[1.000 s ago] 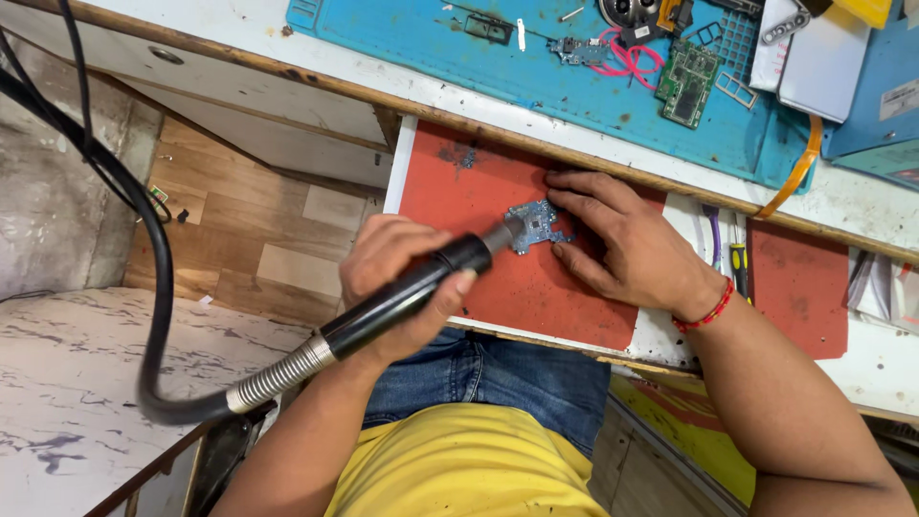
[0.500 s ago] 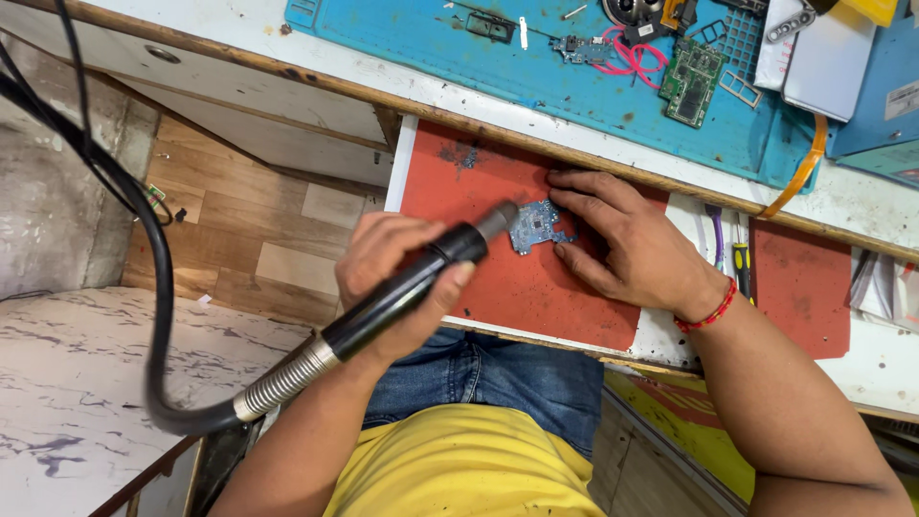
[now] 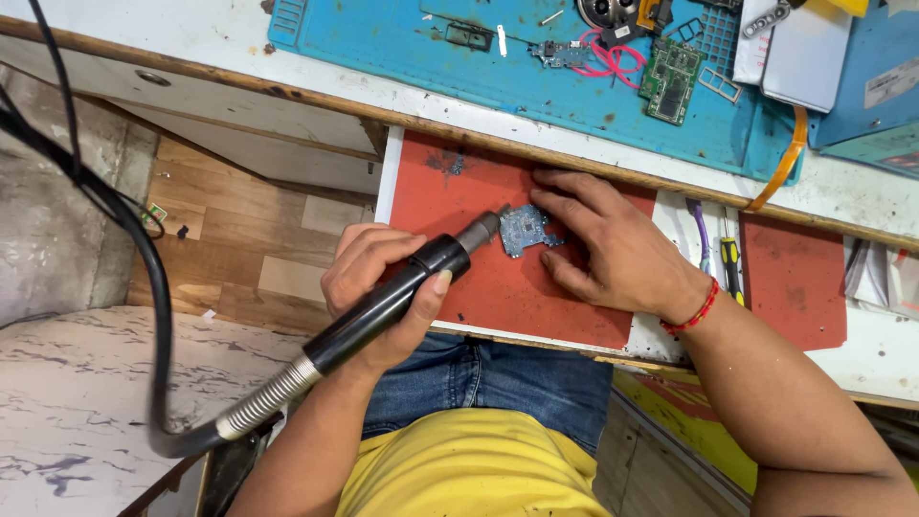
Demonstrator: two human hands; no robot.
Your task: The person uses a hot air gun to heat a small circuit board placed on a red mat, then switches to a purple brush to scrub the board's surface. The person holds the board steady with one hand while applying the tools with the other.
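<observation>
My left hand (image 3: 378,287) grips a black rotary tool handpiece (image 3: 402,287) with a flexible hose trailing down and left. Its metal tip (image 3: 490,223) touches the left edge of a small blue circuit board (image 3: 525,230). The board lies on a red mat (image 3: 498,278) on a pull-out shelf. My right hand (image 3: 613,249) rests flat on the mat, with its fingers pressing the right side of the board. A red thread band is on that wrist.
A blue work mat (image 3: 536,77) on the bench above holds a green circuit board (image 3: 670,81), red wires and small parts. A screwdriver (image 3: 730,263) lies right of my hand, beside a second red mat (image 3: 795,287). A marbled surface (image 3: 86,402) is at lower left.
The tool tip has shifted slightly left along the board's edge. My right hand keeps holding the board in the same place.
</observation>
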